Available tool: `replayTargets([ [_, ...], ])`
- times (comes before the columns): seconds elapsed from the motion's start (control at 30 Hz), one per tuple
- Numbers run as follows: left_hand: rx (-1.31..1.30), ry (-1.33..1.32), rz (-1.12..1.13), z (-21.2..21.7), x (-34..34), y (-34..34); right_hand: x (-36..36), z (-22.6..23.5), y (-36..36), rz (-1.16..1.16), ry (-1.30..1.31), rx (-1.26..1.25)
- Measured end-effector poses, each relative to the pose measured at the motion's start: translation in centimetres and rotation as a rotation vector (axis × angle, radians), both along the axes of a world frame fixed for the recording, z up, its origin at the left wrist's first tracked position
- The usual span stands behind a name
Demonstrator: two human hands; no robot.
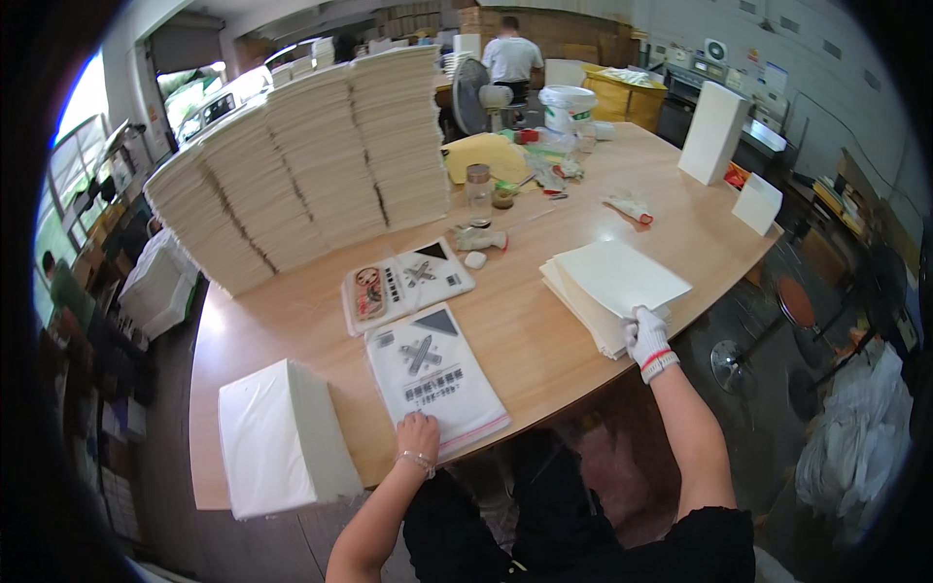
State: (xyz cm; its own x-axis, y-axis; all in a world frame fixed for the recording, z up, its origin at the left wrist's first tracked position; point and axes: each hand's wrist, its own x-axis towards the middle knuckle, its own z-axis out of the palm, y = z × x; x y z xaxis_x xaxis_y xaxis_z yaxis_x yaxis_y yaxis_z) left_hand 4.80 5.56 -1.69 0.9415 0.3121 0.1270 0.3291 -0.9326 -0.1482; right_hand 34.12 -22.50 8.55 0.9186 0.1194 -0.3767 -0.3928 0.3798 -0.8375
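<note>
My left hand point(419, 434) is bare with a bead bracelet and presses flat on the near edge of a stack of clear printed plastic bags point(432, 371) at the table's front. My right hand point(646, 336) wears a white glove with a red cuff line. It grips the near corner of a stack of cream paper sheets point(614, 284) to the right. A second pile of printed bags point(405, 283), one with a cartoon picture, lies just beyond the first.
A white block of sheets point(280, 439) stands at the front left of the wooden table point(544, 335). Tall paper stacks point(301, 165) fill the back left. A jar point(477, 185), spare gloves point(629, 206), a white bucket point(567, 107), upright white boxes point(714, 131) and a stool point(795, 301) are around. A person point(512, 58) sits far back.
</note>
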Motion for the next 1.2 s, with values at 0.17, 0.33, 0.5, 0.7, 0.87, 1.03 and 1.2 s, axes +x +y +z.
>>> replayTargets([
  [0.17, -0.169, -0.043, 0.081, -1.0, 0.7, 2.3, -10.5, -0.1, -3.1, 0.305, -0.322, -0.239],
  [0.33, -0.373, -0.164, 0.07, 0.1, 0.3, 3.4, -21.8, -1.5, -6.2, 0.673, -0.245, -0.145],
  [0.5, -0.248, -0.554, 0.042, -1.1, -1.8, 3.1, -27.1, -2.3, -5.2, 0.762, 0.281, 0.084],
  [0.7, -1.219, -0.264, 0.388, 3.8, -3.4, 2.3, -30.1, -3.7, -3.3, 0.596, 0.336, 0.217],
  [0.87, -1.47, -0.449, 0.294, 2.6, -3.8, 0.6, -31.4, -3.5, -2.1, 0.578, 0.322, 0.145],
  [1.03, -1.627, -0.693, 0.25, 1.3, -4.1, -5.7, -32.1, -2.5, -1.4, 0.598, 0.393, 0.085],
  [1.2, -1.415, -0.709, 0.14, -7.7, 0.0, -9.6, -33.2, -3.0, -1.9, 0.652, 0.394, 0.014],
])
